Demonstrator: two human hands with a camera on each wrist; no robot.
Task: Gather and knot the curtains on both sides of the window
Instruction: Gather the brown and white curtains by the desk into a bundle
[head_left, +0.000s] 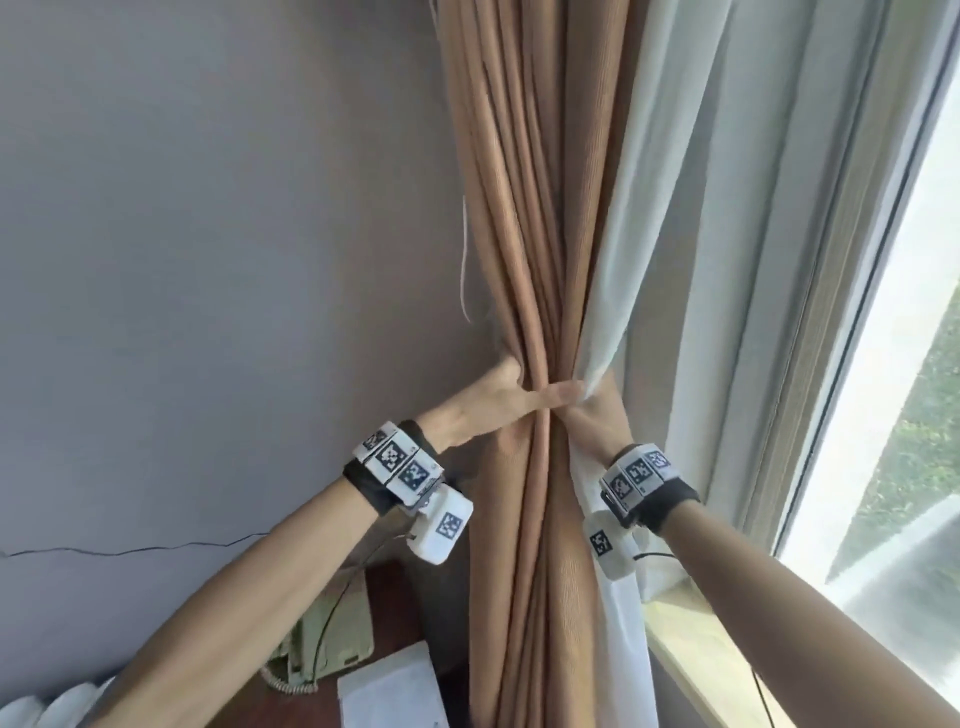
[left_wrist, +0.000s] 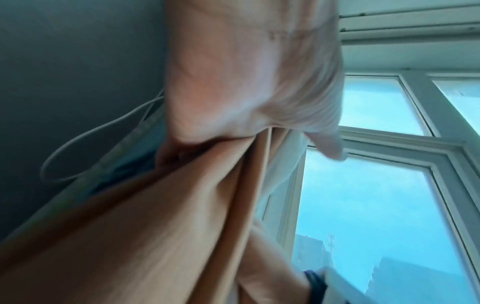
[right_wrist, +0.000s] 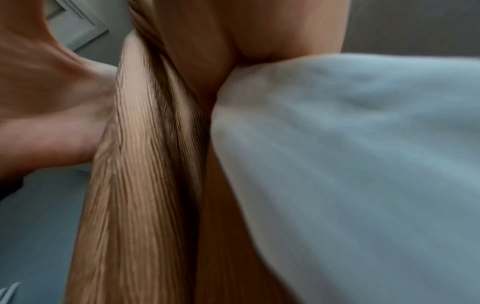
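A tan pleated curtain (head_left: 524, 208) hangs bunched beside the grey wall, with a white sheer curtain (head_left: 691, 208) to its right. My left hand (head_left: 535, 389) grips the tan bundle at its narrow waist, thumb across the front and fingers hidden behind. In the left wrist view the left hand (left_wrist: 246, 86) squeezes the tan folds (left_wrist: 161, 226). My right hand (head_left: 597, 415) holds the sheer's gathered edge against the bundle from the right, its fingers mostly hidden by fabric. The right wrist view shows tan pleats (right_wrist: 135, 164) and white fabric (right_wrist: 350, 164) pressed together.
The window (head_left: 914, 364) and its wooden sill (head_left: 722, 654) lie to the right. Below left stand a dark table (head_left: 395, 597) with a green telephone (head_left: 332, 639) and a white sheet (head_left: 389, 691). A thin white cord (head_left: 465, 260) hangs by the wall.
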